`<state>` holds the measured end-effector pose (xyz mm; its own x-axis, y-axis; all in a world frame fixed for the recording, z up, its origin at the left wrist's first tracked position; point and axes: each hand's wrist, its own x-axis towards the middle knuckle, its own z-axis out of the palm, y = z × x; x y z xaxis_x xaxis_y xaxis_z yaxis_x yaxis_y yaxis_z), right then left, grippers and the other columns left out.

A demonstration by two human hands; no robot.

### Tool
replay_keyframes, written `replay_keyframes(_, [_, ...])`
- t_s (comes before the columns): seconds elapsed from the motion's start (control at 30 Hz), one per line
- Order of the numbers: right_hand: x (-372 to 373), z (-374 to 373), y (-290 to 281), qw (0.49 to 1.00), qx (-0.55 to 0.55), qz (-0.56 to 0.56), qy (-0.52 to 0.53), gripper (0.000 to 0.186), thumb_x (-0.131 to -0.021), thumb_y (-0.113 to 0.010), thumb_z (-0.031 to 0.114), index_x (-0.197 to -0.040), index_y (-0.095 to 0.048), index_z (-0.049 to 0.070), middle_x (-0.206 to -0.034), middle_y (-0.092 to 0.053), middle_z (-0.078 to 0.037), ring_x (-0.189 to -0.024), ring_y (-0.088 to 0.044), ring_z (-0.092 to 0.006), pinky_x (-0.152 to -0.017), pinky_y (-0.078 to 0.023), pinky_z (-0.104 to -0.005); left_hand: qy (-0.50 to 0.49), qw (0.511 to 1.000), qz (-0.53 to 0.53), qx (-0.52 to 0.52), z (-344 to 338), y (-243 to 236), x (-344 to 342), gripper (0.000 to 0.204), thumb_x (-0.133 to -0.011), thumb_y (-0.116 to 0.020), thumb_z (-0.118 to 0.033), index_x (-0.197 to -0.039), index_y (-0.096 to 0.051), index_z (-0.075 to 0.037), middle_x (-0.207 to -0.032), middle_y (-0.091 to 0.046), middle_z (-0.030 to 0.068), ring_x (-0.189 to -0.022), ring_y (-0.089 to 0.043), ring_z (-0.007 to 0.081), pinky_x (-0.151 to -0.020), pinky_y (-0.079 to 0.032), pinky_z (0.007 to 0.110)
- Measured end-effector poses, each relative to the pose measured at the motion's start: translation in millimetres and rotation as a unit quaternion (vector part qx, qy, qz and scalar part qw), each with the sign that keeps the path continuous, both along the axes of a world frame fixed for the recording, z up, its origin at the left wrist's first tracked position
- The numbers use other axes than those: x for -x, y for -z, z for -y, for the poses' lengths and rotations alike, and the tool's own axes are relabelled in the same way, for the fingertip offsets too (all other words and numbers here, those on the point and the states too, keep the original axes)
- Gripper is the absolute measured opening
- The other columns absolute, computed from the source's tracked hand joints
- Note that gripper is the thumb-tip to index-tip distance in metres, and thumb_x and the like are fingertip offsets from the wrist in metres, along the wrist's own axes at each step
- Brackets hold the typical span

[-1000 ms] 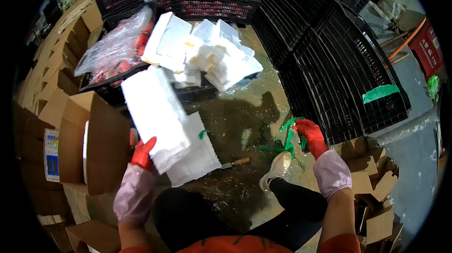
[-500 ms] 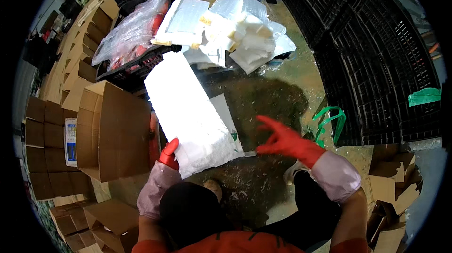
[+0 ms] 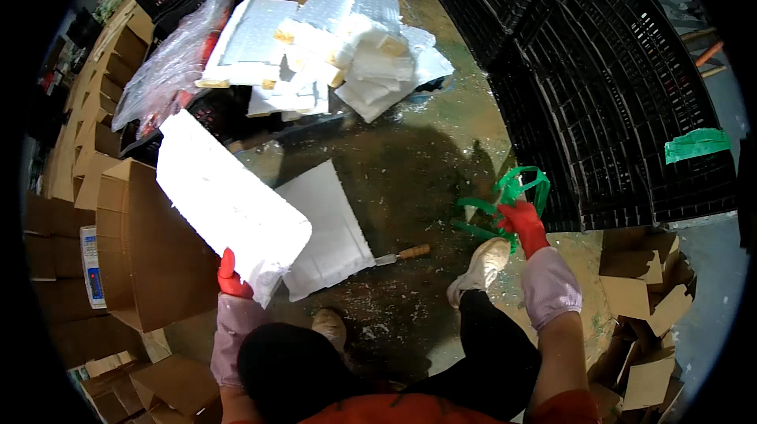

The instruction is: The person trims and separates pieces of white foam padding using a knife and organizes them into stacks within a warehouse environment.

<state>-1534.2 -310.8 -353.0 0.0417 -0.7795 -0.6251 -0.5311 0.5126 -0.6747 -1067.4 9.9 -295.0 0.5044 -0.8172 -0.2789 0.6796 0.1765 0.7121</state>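
Note:
A long white foam slab (image 3: 229,195) is tilted up in my left hand (image 3: 233,276), which wears a red glove and grips its lower end with the thumb on top. My right hand (image 3: 520,225), also red-gloved, is out to the right with its fingers closed at a tangle of green tape (image 3: 522,183); loose green strands stick out to its left. Under the held slab, a second white foam sheet (image 3: 325,235) lies on the floor. Beside that sheet's corner rests a wooden-handled blade (image 3: 412,252).
White foam pieces (image 3: 347,37) are heaped ahead, beside a plastic-wrapped bundle (image 3: 177,53). Black plastic crates (image 3: 576,100) stack along the right and back. An open cardboard box (image 3: 158,250) stands at left, and flattened cartons (image 3: 650,306) lie at lower right.
My right hand has moved right, from near the foam to the green tape, and its fingers have closed. The slab in my left hand has swung left, uncovering the lower sheet and the wooden-handled blade.

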Motion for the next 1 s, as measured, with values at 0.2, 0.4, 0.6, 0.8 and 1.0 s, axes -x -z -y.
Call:
replay_keyframes(0.2, [91.5, -45.0, 80.0, 0.971, -0.056, 0.036, 0.231, 0.022, -0.078, -0.065, 0.021, -0.084, -0.060, 0.001, -0.065, -0.063, -0.013, -0.040, -0.047, -0.0130, -0.035, -0.037, -0.0253, 0.002, 0.991, 0.109, -0.076, 9.4, -6.2, 20.3, 0.069, -0.082, -0.056, -0.045, -0.133, -0.037, -0.002, -0.129, -0.048, 0.0128, -0.116, -0.048, 0.0300, -0.099, -0.038, 0.043])
replay_keyframes(0.4, [141.5, -84.8, 126.1, 0.970, -0.122, 0.083, 0.196, 0.020, -0.081, -0.060, 0.017, -0.088, -0.059, -0.002, -0.066, -0.061, -0.014, -0.042, -0.048, -0.0151, -0.039, -0.040, -0.0282, -0.006, 0.997, -0.022, -0.069, 7.1, 16.3, 16.5, 0.066, -0.081, -0.059, -0.032, -0.136, -0.033, -0.007, -0.128, -0.047, 0.0128, -0.115, -0.048, 0.0315, -0.097, -0.039, 0.045])
replay_keyframes(0.6, [121.3, -122.8, 113.3, 0.958, -0.223, 0.102, 0.145, 0.024, -0.082, -0.056, 0.018, -0.091, -0.062, -0.002, -0.072, -0.064, -0.009, -0.061, -0.060, -0.0163, -0.056, -0.048, -0.0293, 0.009, 0.997, -0.008, -0.079, 1.4, 9.8, 15.0, 0.065, -0.082, -0.057, -0.034, -0.136, -0.033, -0.007, -0.128, -0.047, 0.0127, -0.116, -0.047, 0.0308, -0.098, -0.039, 0.044])
replay_keyframes(0.8, [145.3, -156.0, 123.9, 0.956, -0.221, 0.076, 0.178, 0.023, -0.083, -0.057, 0.019, -0.089, -0.064, -0.001, -0.075, -0.064, -0.008, -0.062, -0.060, -0.0151, -0.058, -0.049, -0.0288, 0.037, 0.991, 0.073, -0.104, -2.7, 29.7, 9.6, 0.063, -0.084, -0.055, -0.041, -0.130, -0.042, 0.000, -0.127, -0.050, 0.0129, -0.114, -0.050, 0.0281, -0.099, -0.038, 0.039])
replay_keyframes(1.0, [110.0, -171.1, 107.9, 0.945, -0.254, 0.102, 0.182, 0.022, -0.083, -0.059, 0.021, -0.093, -0.062, 0.001, -0.080, -0.064, -0.005, -0.064, -0.060, -0.0136, -0.059, -0.050, -0.0269, 0.008, 0.986, 0.107, -0.126, -24.7, 44.4, -12.0, 0.059, -0.084, -0.055, -0.038, -0.129, -0.043, -0.001, -0.126, -0.051, 0.0121, -0.113, -0.051, 0.0275, -0.097, -0.040, 0.040])
